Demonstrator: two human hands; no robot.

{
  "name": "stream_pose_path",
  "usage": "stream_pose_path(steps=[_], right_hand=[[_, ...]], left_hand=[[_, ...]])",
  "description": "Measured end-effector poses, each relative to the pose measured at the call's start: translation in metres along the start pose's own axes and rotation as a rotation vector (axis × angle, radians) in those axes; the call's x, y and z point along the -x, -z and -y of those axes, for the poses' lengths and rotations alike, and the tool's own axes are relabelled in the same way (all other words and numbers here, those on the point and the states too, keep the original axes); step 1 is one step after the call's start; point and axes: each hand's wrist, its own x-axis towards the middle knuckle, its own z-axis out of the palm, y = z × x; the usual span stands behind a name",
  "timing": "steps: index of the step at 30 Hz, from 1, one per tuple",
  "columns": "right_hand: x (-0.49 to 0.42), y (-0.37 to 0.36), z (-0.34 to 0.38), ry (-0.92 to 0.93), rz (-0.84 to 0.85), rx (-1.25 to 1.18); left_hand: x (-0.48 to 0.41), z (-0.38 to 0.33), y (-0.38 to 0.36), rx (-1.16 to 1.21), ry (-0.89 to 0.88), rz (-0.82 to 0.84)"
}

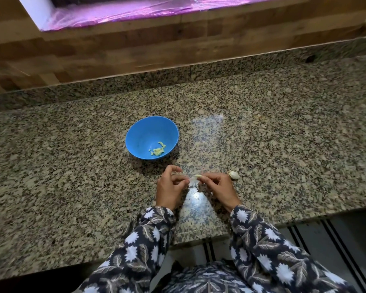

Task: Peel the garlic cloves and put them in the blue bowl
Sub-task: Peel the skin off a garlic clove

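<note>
Two hands meet over the speckled grey-brown granite counter (283, 134), close to its near edge; the right hand (218, 187) pinches the held clove (198, 176), a small pale-yellow garlic clove whose bare tip pokes out leftward from the fingertips; the left hand (170, 187), fingers curled, appears to pinch the papery skin (193, 183), a thin translucent white husk hanging between the two hands; whether that husk is fully free of the clove is too small to tell; the round blue plastic bowl (135, 127) stands farther off and a little to the left, apart from both hands, with a few peeled pale-green garlic pieces (157, 151) in its bottom; a spare clove (234, 175), plump, whitish and in its skin, lies on the stone just right of the right hand

The step in hand looks like stripping off the skin; to do it well, hold the right-hand pinch firm but low on the clove so the bare part is not bruised; draw the husk away to the left along the clove's length rather than across it; let the waste fall on the counter, not in the bowl; a slick bare clove can squirt from a tight pinch, so pressure should be modest; only once no flakes cling should it go far and left over the rim
</note>
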Motion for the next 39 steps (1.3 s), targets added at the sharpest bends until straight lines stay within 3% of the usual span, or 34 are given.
stream_pose_path(steps=[7,13,18,21,24,27,30,34,36,39], right_hand=[[0.004,-0.003,-0.002,-0.026,0.023,0.007],[0.006,-0.003,-0.001,-0.003,0.089,0.111],[0.007,-0.002,-0.001,-0.006,0.020,0.137],[0.012,0.003,-0.004,0.018,-0.114,0.205],[0.020,0.002,-0.008,0.062,-0.152,0.224],[0.027,-0.003,-0.011,0.059,-0.206,0.236],[0.032,-0.003,-0.013,0.020,-0.275,0.196],[0.037,-0.003,-0.015,-0.022,-0.348,0.129],[0.040,-0.003,-0.015,0.012,-0.353,0.161],[0.042,-0.006,-0.019,0.069,-0.273,0.289]], left_hand=[[0.005,-0.002,0.000,-0.067,0.009,-0.008],[0.008,-0.009,0.000,-0.010,-0.083,0.200],[0.004,0.000,0.010,-0.012,-0.050,-0.023],[0.000,0.016,0.032,-0.135,0.010,-0.216],[0.002,0.030,0.045,-0.318,0.048,-0.291],[0.011,0.026,0.035,-0.423,-0.101,-0.300],[0.021,0.016,0.007,-0.455,-0.313,-0.071],[0.013,0.014,-0.026,-0.659,-0.417,0.302],[0.006,0.016,-0.031,-0.796,-0.517,0.372],[0.007,0.021,-0.022,-0.799,-0.643,0.363]])
